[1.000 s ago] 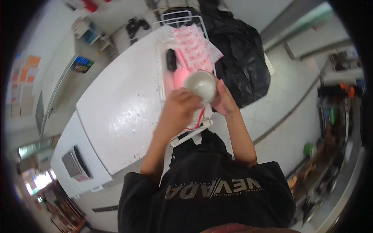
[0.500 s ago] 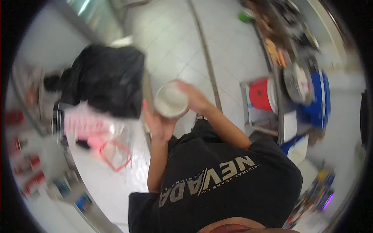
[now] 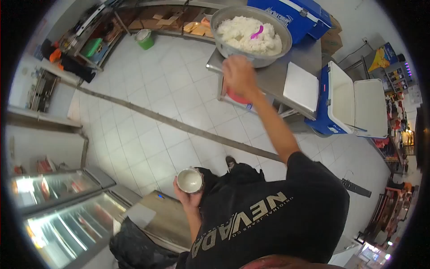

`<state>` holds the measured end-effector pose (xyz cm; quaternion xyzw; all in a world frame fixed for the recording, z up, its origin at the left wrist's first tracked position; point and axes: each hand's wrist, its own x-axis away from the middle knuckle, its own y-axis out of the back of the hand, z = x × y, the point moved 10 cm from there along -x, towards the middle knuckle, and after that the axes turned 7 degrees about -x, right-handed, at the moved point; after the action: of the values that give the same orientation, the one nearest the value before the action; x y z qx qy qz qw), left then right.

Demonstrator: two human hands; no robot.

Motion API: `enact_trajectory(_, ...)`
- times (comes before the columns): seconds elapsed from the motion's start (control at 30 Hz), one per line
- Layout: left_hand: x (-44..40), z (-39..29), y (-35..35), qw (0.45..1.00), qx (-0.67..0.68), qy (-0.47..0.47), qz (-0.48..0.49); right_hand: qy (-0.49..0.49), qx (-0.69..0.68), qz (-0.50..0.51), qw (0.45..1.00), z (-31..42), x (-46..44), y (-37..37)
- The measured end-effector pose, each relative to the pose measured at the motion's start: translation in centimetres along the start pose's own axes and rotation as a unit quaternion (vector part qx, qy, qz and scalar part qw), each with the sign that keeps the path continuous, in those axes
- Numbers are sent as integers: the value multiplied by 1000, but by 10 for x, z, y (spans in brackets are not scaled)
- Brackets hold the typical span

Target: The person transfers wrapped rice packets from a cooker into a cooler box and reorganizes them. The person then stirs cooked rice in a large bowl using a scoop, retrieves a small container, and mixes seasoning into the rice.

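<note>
A white bowl [image 3: 190, 180] with a darker outside sits in my left hand [image 3: 187, 197], its mouth facing up and its inside bare. My fingers and thumb curve around its side. My right hand [image 3: 240, 77] is stretched out at the near rim of a large metal basin [image 3: 218, 38]; whether it touches the rim I cannot tell. Its fingers are loosely bent, a little blurred, with nothing visible in them. White, lumpy food that looks like rice [image 3: 242, 35] fills the basin, and a pink-purple utensil [image 3: 257, 32] sticks out of it.
The basin stands on a metal table [image 3: 309, 58] with a white board [image 3: 301, 86]. Blue coolers [image 3: 286, 18] are behind, and an open cooler [image 3: 342, 96] is at the right. A red bucket [image 3: 238, 96] sits below. A raised strip [image 3: 179, 125] crosses the tiled floor. Glass-topped freezers [image 3: 71, 224] stand lower left.
My right hand has let go of the bowl and reached out to the basin. The bowl stays in my left hand. My view has swung right, away from the black bag and pink items.
</note>
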<state>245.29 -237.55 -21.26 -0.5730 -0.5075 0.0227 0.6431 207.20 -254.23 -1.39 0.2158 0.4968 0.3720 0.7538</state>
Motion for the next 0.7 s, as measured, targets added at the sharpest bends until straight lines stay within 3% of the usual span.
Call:
enact_trajectory(0.03, -20, -9, -8, 1000, -14, 9, 9, 20, 152, -6, 988, -30, -43, 4)
enact_trajectory(0.1, -62, -38, -31, 1000, -6, 6, -9, 121, 331, 38, 935, -111, -111, -34)
enact_trajectory(0.13, -84, -56, -39, 999, -6, 3, -33, 122, 416, 117, 894, -165, -131, -60)
enact_trajectory(0.17, -108, -76, -47, 998, -6, -5, -56, 124, 492, 193, 840, -217, -141, -85)
enact_trajectory(0.23, -160, -119, -64, 999, -8, -20, -47, 57, 663, 399, 631, -329, -132, -117)
enact_trajectory(0.27, -190, -144, -74, 999, -11, -24, -40, -59, 573, 418, 703, -369, -134, -118)
enact_trajectory(0.3, -222, -169, -85, 999, -5, -19, -30, -163, 504, 414, 740, -398, -133, -115)
enact_trajectory(0.33, -251, -197, -94, 1000, -3, -11, -24, -174, 471, 393, 770, -383, -138, -107)
enact_trajectory(0.37, -282, -223, -110, 1000, 2, -3, -13, -140, 412, 433, 789, -396, -129, -112)
enact_trajectory(0.4, -313, -252, -122, 998, 10, -11, -58, -120, 397, 510, 754, -391, -125, -120)
enact_trajectory(0.43, -345, -283, -140, 998, 0, -11, -62, -105, 389, 507, 762, -384, -127, -112)
enact_trajectory(0.47, -377, -317, -157, 998, -9, -13, -68, -183, 470, 470, 725, -367, -147, -90)
enact_trajectory(0.53, -424, -374, -214, 994, -34, -41, -98, -302, 450, 403, 737, -332, -195, -50)
enact_trajectory(0.57, -450, -404, -238, 992, -46, -49, -103, -320, 476, 437, 693, -368, -164, -41)
enact_trajectory(0.63, -512, -453, -298, 992, -59, -75, -84, -403, 458, 445, 656, -338, -201, -17)
enact_trajectory(0.7, -577, -475, -354, 994, -79, -56, -41, -495, 491, 243, 674, -344, -266, 27)
